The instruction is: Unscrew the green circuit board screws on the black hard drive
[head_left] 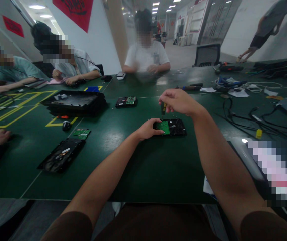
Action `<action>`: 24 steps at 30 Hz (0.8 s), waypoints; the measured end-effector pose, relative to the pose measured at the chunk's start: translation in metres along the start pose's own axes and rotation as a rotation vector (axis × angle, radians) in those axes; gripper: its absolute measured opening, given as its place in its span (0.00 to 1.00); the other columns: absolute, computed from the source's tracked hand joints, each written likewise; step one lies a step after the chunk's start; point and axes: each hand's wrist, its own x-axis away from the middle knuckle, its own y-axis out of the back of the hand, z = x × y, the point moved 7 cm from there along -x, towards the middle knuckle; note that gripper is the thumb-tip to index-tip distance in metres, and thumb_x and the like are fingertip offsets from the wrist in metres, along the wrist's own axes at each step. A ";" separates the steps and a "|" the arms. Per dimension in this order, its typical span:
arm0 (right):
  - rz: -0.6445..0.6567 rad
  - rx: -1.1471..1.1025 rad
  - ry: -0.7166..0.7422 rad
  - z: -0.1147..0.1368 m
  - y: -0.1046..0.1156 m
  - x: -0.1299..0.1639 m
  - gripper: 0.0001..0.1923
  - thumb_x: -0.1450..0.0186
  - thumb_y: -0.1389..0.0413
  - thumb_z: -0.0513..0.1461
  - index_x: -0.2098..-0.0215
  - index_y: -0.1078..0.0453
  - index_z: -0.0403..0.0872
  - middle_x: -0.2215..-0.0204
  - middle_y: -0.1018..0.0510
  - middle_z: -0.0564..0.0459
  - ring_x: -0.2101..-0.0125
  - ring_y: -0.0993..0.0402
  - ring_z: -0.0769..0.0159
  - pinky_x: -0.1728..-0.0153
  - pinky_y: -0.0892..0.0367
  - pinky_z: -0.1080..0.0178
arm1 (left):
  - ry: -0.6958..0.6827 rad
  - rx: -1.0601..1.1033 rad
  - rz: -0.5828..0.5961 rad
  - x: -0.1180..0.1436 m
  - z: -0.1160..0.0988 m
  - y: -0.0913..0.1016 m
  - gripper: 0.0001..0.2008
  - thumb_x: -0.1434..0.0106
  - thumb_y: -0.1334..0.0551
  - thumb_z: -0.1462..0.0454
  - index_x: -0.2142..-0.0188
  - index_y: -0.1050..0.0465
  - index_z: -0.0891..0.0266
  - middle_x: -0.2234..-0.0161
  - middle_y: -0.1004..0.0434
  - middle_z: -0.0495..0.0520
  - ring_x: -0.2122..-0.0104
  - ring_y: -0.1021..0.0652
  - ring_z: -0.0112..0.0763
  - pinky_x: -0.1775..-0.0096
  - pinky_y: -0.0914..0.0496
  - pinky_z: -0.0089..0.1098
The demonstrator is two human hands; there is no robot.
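Observation:
A black hard drive (pixel 177 127) with a green circuit board lies on the green table in front of me. My left hand (pixel 150 129) grips its left end, thumb on the near side and fingers on the far side. Above the far edge of the drive, my right hand (pixel 177 100) is closed around a screwdriver (pixel 163 107) with a dark and yellow handle. The screwdriver stands upright, pointing down at the drive; its tip is too small to make out.
Another hard drive (pixel 125 102) lies farther back, near a black tray (pixel 75 102). To the left are a black drive casing (pixel 62 155) and a loose green circuit board (pixel 82 133). Black cables (pixel 256 117) spread at right. Several people sit around the table (pixel 143 174).

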 end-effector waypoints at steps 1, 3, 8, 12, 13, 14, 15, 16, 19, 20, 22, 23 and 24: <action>0.007 -0.006 -0.005 0.000 -0.001 0.000 0.09 0.28 0.43 0.42 0.62 0.25 0.47 0.66 0.18 0.49 0.77 0.27 0.70 0.76 0.34 0.62 | -0.002 0.000 0.000 0.000 0.000 0.000 0.34 0.44 0.25 0.56 0.40 0.29 0.64 0.40 0.27 0.64 0.42 0.26 0.49 0.39 0.33 0.48; 0.007 0.016 -0.004 0.000 0.000 -0.001 0.08 0.28 0.43 0.42 0.60 0.24 0.47 0.68 0.19 0.50 0.77 0.26 0.69 0.76 0.34 0.62 | 0.000 0.000 -0.001 -0.001 0.002 0.000 0.35 0.44 0.26 0.56 0.40 0.29 0.64 0.40 0.27 0.64 0.43 0.26 0.49 0.40 0.33 0.48; -0.062 0.152 0.040 0.002 0.007 0.000 0.08 0.32 0.37 0.43 0.66 0.24 0.47 0.72 0.20 0.52 0.76 0.29 0.69 0.73 0.34 0.62 | 0.000 -0.022 -0.004 -0.002 0.006 0.000 0.35 0.44 0.25 0.56 0.40 0.29 0.63 0.40 0.27 0.63 0.42 0.26 0.49 0.39 0.33 0.49; -0.080 0.147 0.005 0.000 0.008 0.000 0.07 0.33 0.37 0.39 0.68 0.25 0.46 0.70 0.18 0.51 0.78 0.29 0.70 0.75 0.35 0.62 | -0.005 -0.027 -0.004 -0.002 0.006 0.000 0.34 0.44 0.25 0.56 0.40 0.29 0.63 0.40 0.27 0.63 0.42 0.26 0.49 0.39 0.33 0.49; -0.064 0.126 0.003 -0.001 0.006 0.000 0.07 0.32 0.38 0.40 0.67 0.25 0.46 0.68 0.18 0.50 0.79 0.29 0.71 0.75 0.35 0.63 | -0.007 -0.028 -0.005 -0.002 0.005 0.000 0.34 0.44 0.25 0.56 0.40 0.29 0.63 0.40 0.27 0.63 0.42 0.26 0.49 0.39 0.33 0.49; -0.043 0.102 0.002 -0.001 0.004 0.000 0.07 0.31 0.39 0.40 0.67 0.25 0.46 0.67 0.17 0.50 0.79 0.30 0.72 0.76 0.35 0.63 | -0.009 -0.028 -0.005 -0.002 0.005 0.000 0.34 0.44 0.25 0.56 0.40 0.28 0.63 0.40 0.27 0.63 0.42 0.26 0.49 0.39 0.33 0.49; -0.023 0.077 0.000 -0.001 0.002 -0.001 0.08 0.30 0.40 0.41 0.66 0.25 0.46 0.65 0.16 0.49 0.79 0.29 0.73 0.77 0.35 0.64 | -0.010 -0.026 -0.005 -0.002 0.005 0.000 0.34 0.44 0.25 0.56 0.40 0.28 0.63 0.40 0.27 0.63 0.42 0.26 0.49 0.39 0.33 0.49; -0.006 0.056 -0.006 -0.001 0.000 -0.001 0.09 0.29 0.42 0.41 0.65 0.25 0.46 0.64 0.16 0.49 0.79 0.29 0.73 0.77 0.35 0.64 | -0.009 -0.024 -0.004 -0.002 0.005 0.000 0.34 0.44 0.25 0.57 0.40 0.29 0.63 0.39 0.27 0.63 0.42 0.26 0.49 0.39 0.33 0.49; 0.026 0.012 -0.024 -0.001 -0.002 -0.001 0.08 0.27 0.45 0.39 0.61 0.25 0.46 0.64 0.17 0.49 0.77 0.26 0.72 0.77 0.34 0.65 | -0.003 -0.022 0.000 -0.002 0.005 0.000 0.35 0.44 0.25 0.56 0.40 0.29 0.63 0.39 0.28 0.64 0.42 0.26 0.49 0.39 0.33 0.48; 0.037 0.008 -0.024 -0.001 -0.003 -0.001 0.08 0.27 0.46 0.38 0.60 0.24 0.46 0.65 0.17 0.49 0.76 0.26 0.72 0.77 0.34 0.65 | -0.002 -0.021 0.002 -0.002 0.005 0.000 0.35 0.44 0.25 0.56 0.40 0.29 0.63 0.39 0.28 0.63 0.42 0.26 0.48 0.39 0.33 0.48; 0.040 0.050 -0.012 0.001 -0.002 0.000 0.08 0.27 0.45 0.38 0.60 0.24 0.46 0.68 0.19 0.51 0.77 0.27 0.71 0.77 0.35 0.65 | 0.000 -0.021 0.001 -0.002 0.005 0.000 0.34 0.44 0.25 0.56 0.40 0.29 0.63 0.39 0.27 0.63 0.42 0.26 0.48 0.39 0.33 0.47; 0.027 0.092 -0.004 0.002 0.000 0.000 0.08 0.28 0.44 0.39 0.61 0.24 0.47 0.70 0.20 0.51 0.77 0.28 0.71 0.76 0.36 0.65 | 0.002 -0.020 0.000 -0.002 0.005 0.000 0.34 0.44 0.25 0.57 0.40 0.29 0.62 0.39 0.27 0.62 0.42 0.26 0.48 0.39 0.33 0.47; 0.004 0.138 -0.001 0.002 0.002 0.000 0.08 0.28 0.43 0.41 0.63 0.24 0.47 0.73 0.21 0.52 0.77 0.29 0.70 0.76 0.37 0.64 | 0.003 -0.019 -0.002 -0.002 0.005 0.000 0.34 0.44 0.25 0.57 0.40 0.29 0.62 0.39 0.27 0.62 0.42 0.26 0.48 0.39 0.33 0.47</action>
